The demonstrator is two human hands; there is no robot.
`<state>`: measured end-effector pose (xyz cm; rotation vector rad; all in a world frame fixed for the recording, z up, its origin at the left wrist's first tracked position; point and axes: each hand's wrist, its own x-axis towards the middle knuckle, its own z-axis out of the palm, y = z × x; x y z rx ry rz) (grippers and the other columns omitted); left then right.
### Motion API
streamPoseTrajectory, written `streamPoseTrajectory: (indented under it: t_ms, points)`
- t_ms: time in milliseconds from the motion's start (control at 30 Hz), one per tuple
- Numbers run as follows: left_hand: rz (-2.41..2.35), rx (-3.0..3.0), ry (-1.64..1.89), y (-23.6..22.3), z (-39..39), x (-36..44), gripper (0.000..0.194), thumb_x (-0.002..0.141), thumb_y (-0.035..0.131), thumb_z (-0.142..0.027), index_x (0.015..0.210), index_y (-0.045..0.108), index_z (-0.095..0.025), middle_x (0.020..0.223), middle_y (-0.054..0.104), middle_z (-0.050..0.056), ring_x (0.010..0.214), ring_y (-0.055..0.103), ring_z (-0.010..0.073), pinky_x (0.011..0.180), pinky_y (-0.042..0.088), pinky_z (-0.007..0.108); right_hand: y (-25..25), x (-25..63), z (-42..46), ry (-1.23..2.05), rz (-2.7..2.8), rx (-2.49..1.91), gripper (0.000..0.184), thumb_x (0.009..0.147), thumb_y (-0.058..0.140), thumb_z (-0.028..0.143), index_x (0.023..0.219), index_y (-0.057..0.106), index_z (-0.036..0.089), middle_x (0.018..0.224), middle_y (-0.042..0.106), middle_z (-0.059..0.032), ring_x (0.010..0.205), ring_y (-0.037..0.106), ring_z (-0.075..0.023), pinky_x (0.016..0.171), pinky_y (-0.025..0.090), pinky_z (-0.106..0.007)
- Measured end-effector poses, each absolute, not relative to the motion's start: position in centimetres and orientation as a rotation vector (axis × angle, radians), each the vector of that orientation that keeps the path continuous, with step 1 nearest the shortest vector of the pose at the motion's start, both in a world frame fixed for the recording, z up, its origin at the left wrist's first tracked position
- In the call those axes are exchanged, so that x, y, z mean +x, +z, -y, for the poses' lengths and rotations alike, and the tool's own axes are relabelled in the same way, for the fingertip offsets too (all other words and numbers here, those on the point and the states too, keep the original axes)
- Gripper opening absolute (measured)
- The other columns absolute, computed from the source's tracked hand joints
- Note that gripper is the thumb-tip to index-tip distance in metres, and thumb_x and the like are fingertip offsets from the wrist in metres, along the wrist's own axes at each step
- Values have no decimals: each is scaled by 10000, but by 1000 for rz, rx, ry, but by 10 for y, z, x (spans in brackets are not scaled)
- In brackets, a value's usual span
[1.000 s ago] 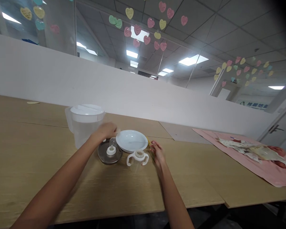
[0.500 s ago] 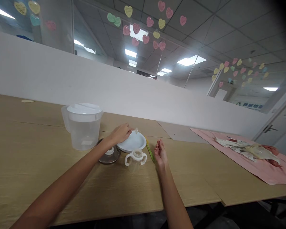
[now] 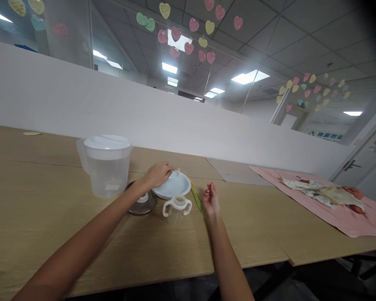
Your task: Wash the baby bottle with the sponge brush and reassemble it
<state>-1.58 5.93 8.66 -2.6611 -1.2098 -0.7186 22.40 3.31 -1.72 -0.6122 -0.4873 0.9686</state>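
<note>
My left hand [image 3: 158, 174] reaches over the far left rim of a white bowl [image 3: 172, 190]. Its fingertips pinch a small translucent piece [image 3: 177, 171], too small to make out in detail. My right hand [image 3: 211, 200] is turned palm up above the table, fingers loosely curled and nothing visible in them. Close beside it lies a green and yellow brush-like tool [image 3: 196, 198], its kind unclear. In front of the bowl stands a clear baby bottle [image 3: 176, 212] with a white two-handled collar and an open top. A round metal dish [image 3: 147, 205] sits partly under my left forearm, with a white ring-shaped part [image 3: 142, 198] on it.
A clear lidded pitcher [image 3: 108, 173] stands left of the dish. On the far right, a pink cloth [image 3: 329, 213] carries a clothed baby doll [image 3: 335, 194]. A white partition [image 3: 175, 121] runs along the table's back edge.
The camera view has shifted slightly. My left hand still pinches the small translucent piece above the bowl, and my right hand keeps nearly the same pose.
</note>
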Motion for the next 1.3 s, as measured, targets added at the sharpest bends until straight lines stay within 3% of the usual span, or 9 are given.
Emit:
streamPoseTrajectory:
  t_ms: [733,1300]
  points:
    - [1154,-2712,-725,88,-54,-13,316,856,326,-265,969,618,-222,879,557,48,789,536,157,702,394,262,-12,219,-29,1020,404,-579,258,595,721,225,772,537,188,694,619,92,390,443,31,329,372,-41]
    - [1138,-2690,-698,89,-53,-14,317,858,326,-278,968,623,-252,832,544,43,773,525,157,681,379,256,-13,220,-30,938,448,-669,184,644,682,241,761,546,197,696,620,83,383,435,22,331,385,-51]
